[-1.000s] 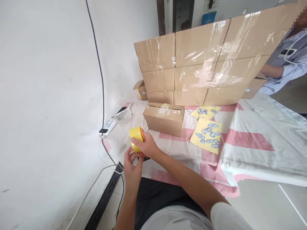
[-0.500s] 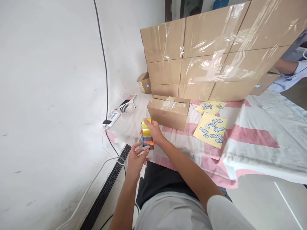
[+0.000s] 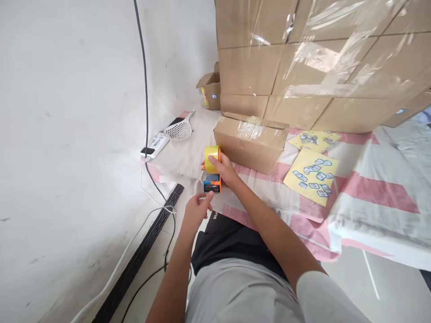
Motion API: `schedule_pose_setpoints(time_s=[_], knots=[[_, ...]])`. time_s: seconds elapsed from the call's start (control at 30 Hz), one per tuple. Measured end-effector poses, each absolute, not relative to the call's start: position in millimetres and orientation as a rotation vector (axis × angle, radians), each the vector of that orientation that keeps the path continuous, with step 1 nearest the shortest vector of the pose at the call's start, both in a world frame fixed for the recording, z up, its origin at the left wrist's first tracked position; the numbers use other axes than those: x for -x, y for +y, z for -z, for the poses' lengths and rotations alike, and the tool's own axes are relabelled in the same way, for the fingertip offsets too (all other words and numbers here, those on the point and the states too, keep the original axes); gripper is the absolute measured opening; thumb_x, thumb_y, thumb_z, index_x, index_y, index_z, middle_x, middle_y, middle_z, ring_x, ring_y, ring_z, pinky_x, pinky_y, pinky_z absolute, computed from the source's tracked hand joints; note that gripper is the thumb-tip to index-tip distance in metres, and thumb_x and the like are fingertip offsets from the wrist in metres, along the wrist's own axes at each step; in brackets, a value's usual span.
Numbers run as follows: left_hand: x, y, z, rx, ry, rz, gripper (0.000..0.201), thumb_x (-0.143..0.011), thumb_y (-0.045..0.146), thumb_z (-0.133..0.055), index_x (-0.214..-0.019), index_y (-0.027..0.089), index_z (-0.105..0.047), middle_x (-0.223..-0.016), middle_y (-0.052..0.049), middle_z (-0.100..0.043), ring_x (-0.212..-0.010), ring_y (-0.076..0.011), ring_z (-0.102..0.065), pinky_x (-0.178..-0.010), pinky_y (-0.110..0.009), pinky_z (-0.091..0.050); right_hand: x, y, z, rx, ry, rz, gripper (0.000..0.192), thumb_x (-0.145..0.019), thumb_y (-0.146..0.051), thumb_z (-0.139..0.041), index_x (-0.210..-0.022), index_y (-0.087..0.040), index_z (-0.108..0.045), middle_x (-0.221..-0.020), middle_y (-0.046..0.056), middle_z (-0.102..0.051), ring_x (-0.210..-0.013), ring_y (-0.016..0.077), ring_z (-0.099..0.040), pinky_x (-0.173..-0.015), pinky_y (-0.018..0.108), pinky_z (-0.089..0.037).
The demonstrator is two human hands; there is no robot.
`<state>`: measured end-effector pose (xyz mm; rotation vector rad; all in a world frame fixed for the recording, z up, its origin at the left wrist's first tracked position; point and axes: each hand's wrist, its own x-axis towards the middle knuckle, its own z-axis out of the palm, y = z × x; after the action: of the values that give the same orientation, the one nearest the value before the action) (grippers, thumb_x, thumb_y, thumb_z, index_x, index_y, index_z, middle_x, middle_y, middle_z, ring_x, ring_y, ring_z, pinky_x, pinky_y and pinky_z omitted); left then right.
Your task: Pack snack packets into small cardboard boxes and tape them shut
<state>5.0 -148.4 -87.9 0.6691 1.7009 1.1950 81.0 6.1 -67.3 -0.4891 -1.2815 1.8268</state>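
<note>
We can read no text here. The yellow sheets (image 3: 311, 176) carry small blue-and-white stickers, the white strip (image 3: 155, 144) by the wall has dark print, and the small open box (image 3: 210, 92) shows a label, all too small for us to make out.

A tape dispenser (image 3: 212, 172) stands upright near the front left corner of the cloth-covered table (image 3: 370, 197). It carries a roll of yellow tape (image 3: 211, 158) at the top, set on an orange hub, with an orange and blue body below the roll. The roll's broad yellow face turns toward the camera. The lower end of the dispenser rests at the table's front edge.
</note>
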Motion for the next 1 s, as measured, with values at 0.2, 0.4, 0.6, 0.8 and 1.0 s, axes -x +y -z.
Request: schedule_pose_setpoints(time_s=[0.2,0.4,0.6,0.8,1.0], knots=[[-12,-141,95,-0.602,1.536,-1.273,0.059,-0.073,0.072,-0.071,-0.082,0.014,-0.071,-0.048,0.004,-0.053,-0.037,-0.0058,-0.036,-0.042,-0.022,-0.034,-75,4,75,0.517,-1.324,-1.697,0.043,-0.084,-0.061,-0.072,-0.098,-0.023,-0.058,-0.083,0.0,-0.069,-0.072,0.0152,-0.068,-0.071,0.03,-0.06],[-20,-145,106,-0.6,1.498,-1.413,0.043,-0.08,0.058,-0.071,-0.071,0.016,-0.068,-0.048,0.004,-0.05,-0.043,-0.0071,-0.041,-0.047,-0.023,-0.034,-73,2,76,0.541,-1.315,-1.68,0.046,-0.086,-0.067,-0.067,-0.097,-0.024,-0.057,-0.088,0.002,-0.066,-0.075,0.0161,-0.067,-0.07,0.032,-0.061],[-25,-154,109,-0.642,1.476,-1.535,0.036,-0.083,0.045,-0.066,-0.059,0.019,-0.063,-0.05,0.002,-0.049,-0.051,-0.01,-0.045,-0.057,-0.027,-0.039,-73,4,80,0.556,-1.332,-1.647,0.044,-0.089,-0.068,-0.063,-0.098,-0.024,-0.058,-0.095,0.003,-0.064,-0.09,0.0174,-0.065,-0.08,0.033,-0.061],[-21,-160,108,-0.646,1.418,-1.536,0.044,-0.079,0.047,-0.064,-0.047,0.022,-0.048,-0.043,0.003,-0.035,-0.048,-0.0119,-0.037,-0.057,-0.031,-0.037,-74,0,74,0.595,-1.376,-1.618,0.042,-0.091,-0.067,-0.06,-0.092,-0.024,-0.058,-0.089,0.002,-0.06,-0.09,0.0179,-0.063,-0.081,0.032,-0.059],[-22,-160,102,-0.607,1.326,-1.558,0.047,-0.076,0.045,-0.062,-0.044,0.023,-0.036,-0.042,0.005,-0.022,-0.046,-0.01,-0.031,-0.055,-0.031,-0.034,-72,2,73,0.617,-1.389,-1.566,0.045,-0.094,-0.068,-0.055,-0.085,-0.024,-0.053,-0.081,0.0,-0.05,-0.092,0.0187,-0.063,-0.078,0.032,-0.059]])
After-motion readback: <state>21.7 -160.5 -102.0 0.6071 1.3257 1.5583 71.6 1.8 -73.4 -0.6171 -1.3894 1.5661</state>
